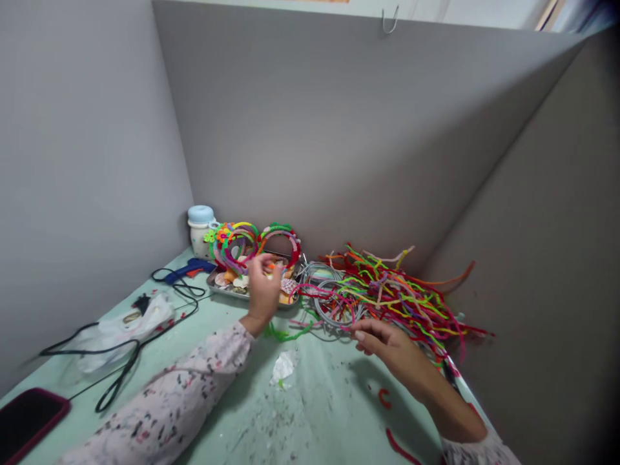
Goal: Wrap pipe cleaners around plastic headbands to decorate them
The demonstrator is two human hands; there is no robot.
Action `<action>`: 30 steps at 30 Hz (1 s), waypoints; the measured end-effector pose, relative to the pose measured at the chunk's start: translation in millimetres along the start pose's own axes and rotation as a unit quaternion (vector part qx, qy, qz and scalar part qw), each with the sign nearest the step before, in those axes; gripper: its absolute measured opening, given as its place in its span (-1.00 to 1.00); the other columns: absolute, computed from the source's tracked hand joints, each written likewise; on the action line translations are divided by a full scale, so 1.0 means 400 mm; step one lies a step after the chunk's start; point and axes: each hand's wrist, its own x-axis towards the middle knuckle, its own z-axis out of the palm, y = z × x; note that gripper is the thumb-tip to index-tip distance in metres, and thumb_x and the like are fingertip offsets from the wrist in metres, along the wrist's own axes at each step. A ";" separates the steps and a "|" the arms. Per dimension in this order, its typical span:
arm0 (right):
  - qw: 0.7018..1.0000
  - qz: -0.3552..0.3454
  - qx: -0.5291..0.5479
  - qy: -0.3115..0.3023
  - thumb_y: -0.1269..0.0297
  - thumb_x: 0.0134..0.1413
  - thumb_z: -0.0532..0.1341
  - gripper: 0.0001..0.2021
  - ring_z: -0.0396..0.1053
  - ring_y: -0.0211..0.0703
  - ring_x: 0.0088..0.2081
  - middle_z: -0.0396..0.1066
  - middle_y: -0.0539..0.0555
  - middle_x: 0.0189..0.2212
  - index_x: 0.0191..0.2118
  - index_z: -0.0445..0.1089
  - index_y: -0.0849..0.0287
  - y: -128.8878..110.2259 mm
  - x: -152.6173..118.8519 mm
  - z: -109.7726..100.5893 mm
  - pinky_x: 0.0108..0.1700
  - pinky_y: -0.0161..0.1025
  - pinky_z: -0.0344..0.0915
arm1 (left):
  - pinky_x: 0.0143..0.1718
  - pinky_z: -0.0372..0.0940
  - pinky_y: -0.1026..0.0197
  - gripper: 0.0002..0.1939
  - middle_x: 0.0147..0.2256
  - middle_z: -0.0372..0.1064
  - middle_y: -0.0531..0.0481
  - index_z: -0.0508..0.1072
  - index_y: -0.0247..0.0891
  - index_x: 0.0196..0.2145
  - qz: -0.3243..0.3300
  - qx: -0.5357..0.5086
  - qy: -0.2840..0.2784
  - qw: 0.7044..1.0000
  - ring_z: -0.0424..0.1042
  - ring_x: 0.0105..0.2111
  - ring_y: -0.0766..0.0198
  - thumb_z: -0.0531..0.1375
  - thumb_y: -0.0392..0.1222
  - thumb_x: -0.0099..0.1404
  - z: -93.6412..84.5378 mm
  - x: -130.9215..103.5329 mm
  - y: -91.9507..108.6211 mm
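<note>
My left hand (pixel 264 287) is over a metal tray (pixel 290 306) of small decorations, its fingers bent and closed around something small that I cannot make out; a bit of orange shows by the fingertips. Just behind it, several colourful fuzzy-wrapped headbands (pixel 241 239) stand in the tray, some with flowers. My right hand (pixel 390 349) hovers at the near edge of a heap of pipe cleaners (pixel 387 287), fingers loosely stretched out and the thumb below. Close to its fingertips lie bare grey headbands (pixel 322 316) and pink pipe cleaners. I see nothing held in it.
A blue glue gun (pixel 191 268) with a black cable (pixel 138 345) lies at the left, near a lidded cup (pixel 201 232). A plastic bag (pixel 126 326) and a phone (pixel 31 420) are closer. Crumpled paper (pixel 284 366) and red scraps (pixel 384 398) dot the table. Grey partitions (pixel 300 129) enclose it.
</note>
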 end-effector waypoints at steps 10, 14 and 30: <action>0.980 -0.025 -0.132 0.150 0.11 0.07 0.14 -0.70 0.41 -0.10 -0.29 0.50 0.10 -0.32 -0.22 0.47 0.20 0.112 -0.030 -0.053 -0.21 -0.20 0.28 | -0.32 0.22 0.26 -0.91 -0.37 0.32 0.01 0.39 -0.25 -0.28 -0.034 -0.081 -0.404 0.911 0.29 -0.38 0.29 0.12 -0.23 0.26 0.000 -0.364 0.151; 0.948 -0.031 -0.185 0.255 0.13 0.11 0.11 -0.72 0.42 -0.07 -0.27 0.51 0.11 -0.31 -0.28 0.47 0.18 0.173 -0.044 -0.074 -0.20 -0.19 0.28 | -0.43 0.16 0.29 -0.88 -0.48 0.27 0.06 0.37 -0.26 -0.27 -0.066 -0.078 -0.464 0.880 0.24 -0.48 0.33 0.11 -0.18 0.28 -0.006 -0.396 0.109; 0.900 -0.213 -0.345 0.161 0.33 0.19 0.11 -0.84 0.36 -0.16 -0.19 0.45 0.08 -0.26 -0.21 0.45 0.14 0.066 0.097 0.076 -0.10 -0.26 0.24 | -0.52 0.06 0.34 -0.83 -0.58 0.30 0.08 0.48 -0.29 -0.35 0.014 -0.075 -0.530 0.845 0.21 -0.57 0.38 0.10 -0.22 0.26 -0.016 -0.415 0.106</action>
